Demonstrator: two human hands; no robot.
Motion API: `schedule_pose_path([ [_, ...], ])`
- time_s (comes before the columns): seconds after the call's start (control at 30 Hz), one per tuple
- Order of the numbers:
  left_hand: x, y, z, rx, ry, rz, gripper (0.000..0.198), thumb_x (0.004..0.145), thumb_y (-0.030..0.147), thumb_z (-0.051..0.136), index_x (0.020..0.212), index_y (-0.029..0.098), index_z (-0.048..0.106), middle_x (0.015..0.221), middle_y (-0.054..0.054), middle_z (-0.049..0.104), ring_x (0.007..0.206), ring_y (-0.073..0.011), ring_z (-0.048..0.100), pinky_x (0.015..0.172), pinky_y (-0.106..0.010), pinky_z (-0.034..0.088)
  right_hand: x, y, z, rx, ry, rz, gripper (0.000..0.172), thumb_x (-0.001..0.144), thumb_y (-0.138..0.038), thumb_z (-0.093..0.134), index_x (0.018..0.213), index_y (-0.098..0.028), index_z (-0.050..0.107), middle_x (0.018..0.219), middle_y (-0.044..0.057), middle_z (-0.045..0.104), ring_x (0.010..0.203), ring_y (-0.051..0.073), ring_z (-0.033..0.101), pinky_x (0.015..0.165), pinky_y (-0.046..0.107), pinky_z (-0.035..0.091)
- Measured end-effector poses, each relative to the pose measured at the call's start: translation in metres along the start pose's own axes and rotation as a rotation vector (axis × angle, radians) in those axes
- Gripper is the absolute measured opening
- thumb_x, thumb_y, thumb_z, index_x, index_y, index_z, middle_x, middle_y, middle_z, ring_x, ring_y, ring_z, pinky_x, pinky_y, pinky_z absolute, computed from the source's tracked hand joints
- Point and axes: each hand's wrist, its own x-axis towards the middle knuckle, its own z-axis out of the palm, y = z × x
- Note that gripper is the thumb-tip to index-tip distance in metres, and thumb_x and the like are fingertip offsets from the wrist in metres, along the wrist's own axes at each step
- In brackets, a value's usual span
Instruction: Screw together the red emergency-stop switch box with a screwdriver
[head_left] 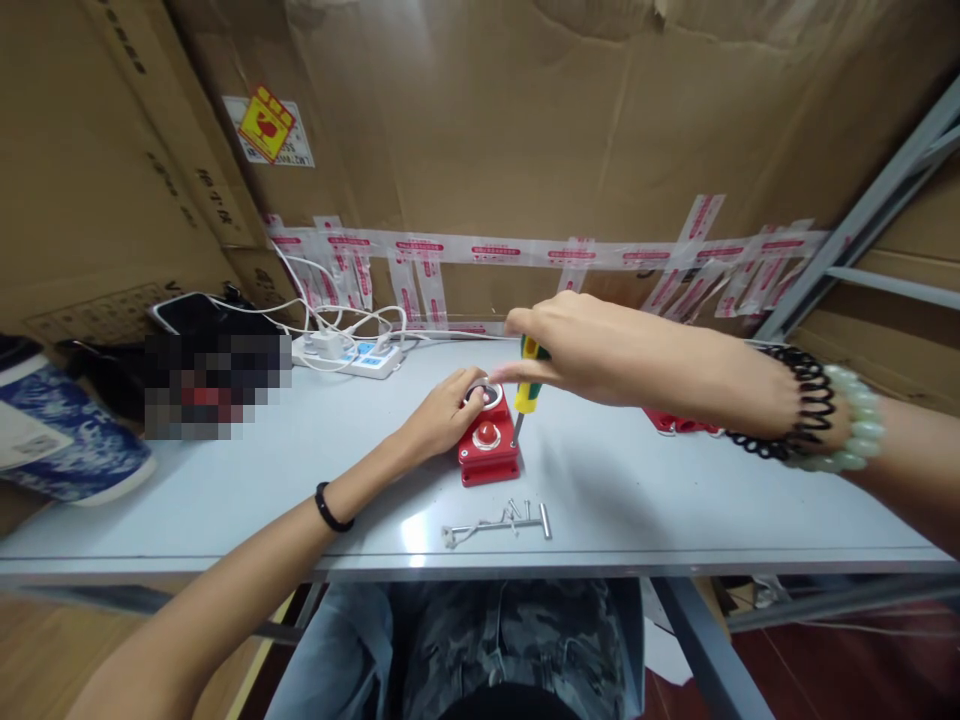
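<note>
Red box steadied by our left hand; right hand fingers clamped on screwdriver – we'd keep it upright, press down, turn slowly, screws near

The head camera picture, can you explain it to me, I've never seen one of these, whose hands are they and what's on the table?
There is no machine here. The single picture comes from a camera worn on a person's head, looking forward and down, so both arms reaching in belong to the wearer.

The left hand rests on a small red box with a red button on top, steadying it on the pale grey table. The right hand comes in from the right and grips a screwdriver with a yellow and green handle, held upright with its tip down at the box's right edge.

Nearer the wearer lies a little cluster of loose screws. At the back are a white power strip with cables, and cardboard boxes behind the table. Part of the left side is blurred out, so I cannot tell what is there.
</note>
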Motion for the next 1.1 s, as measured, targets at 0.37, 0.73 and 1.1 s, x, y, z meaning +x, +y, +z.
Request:
schedule_pose_path([
  [0.37, -0.001, 0.002, -0.001, -0.008, 0.011, 0.014, 0.030, 0.094, 0.034, 0.029, 0.102, 0.018, 0.053, 0.099, -0.007, 0.060, 0.090, -0.0234, 0.056, 0.081, -0.037, 0.043, -0.004, -0.008, -0.006, 0.120, -0.093, -0.102, 0.019, 0.090, -0.026, 0.043, 0.099, -0.015, 0.056, 0.098, 0.010, 0.057, 0.081, 0.018, 0.052, 0.071, 0.032, 0.038],
  [0.73, 0.000, 0.001, -0.001, -0.022, 0.006, -0.006, 0.028, 0.093, 0.035, 0.031, 0.101, 0.019, 0.052, 0.098, -0.006, 0.059, 0.088, -0.0229, 0.056, 0.079, -0.037, 0.044, -0.004, -0.011, -0.010, 0.269, -0.074, -0.148, 0.038, 0.083, -0.016, 0.052, 0.120, -0.020, 0.043, 0.109, 0.007, 0.058, 0.093, 0.019, 0.053, 0.076, 0.031, 0.042],
  [1.1, 0.000, 0.001, -0.001, -0.005, -0.001, -0.002, 0.030, 0.093, 0.033, 0.030, 0.105, 0.019, 0.053, 0.100, -0.007, 0.060, 0.090, -0.0231, 0.056, 0.080, -0.037, 0.044, 0.004, -0.003, -0.003, 0.202, -0.041, 0.007, 0.035, 0.078, -0.023, 0.060, 0.110, -0.020, 0.048, 0.086, 0.003, 0.059, 0.078, 0.018, 0.053, 0.063, 0.029, 0.037],
])
